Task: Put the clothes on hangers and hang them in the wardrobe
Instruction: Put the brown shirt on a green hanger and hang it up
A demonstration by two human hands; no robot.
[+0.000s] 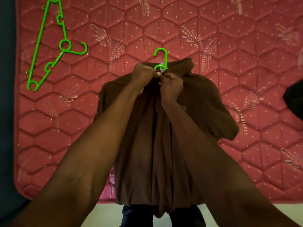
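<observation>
While the brown shirt (164, 128) lies spread on the red quilted mattress (213, 38), with its lower edge hanging over the near side of the bed, a green hanger (161, 60) is already inside it: only the hook and the small ring under it come out at the collar. The left hand (143, 73) and the right hand (172, 86) meet just below this ring. Both have curled fingers that pinch the cloth at the neck opening, and they seem to close or button the collar around the hanger's neck. Whether there is a real button between the fingertips, I cannot tell; it is too small and dark.

As I judge it, the first half of the work for this shirt is nearly done. The hanger sits in the shoulders, and only the fastening at the neck is left before the shirt can be lifted.

A second green hanger (49, 46) lies free on the mattress at the far left, well apart from the shirt, with nothing on it. At the right edge a dark cloth (295, 100) shows partly; it may be another garment that waits, but this is a guess.

The wardrobe is not in view, so no hanging there is visible. The carrying of the shirt and the dressing of the spare hanger remain.
</observation>
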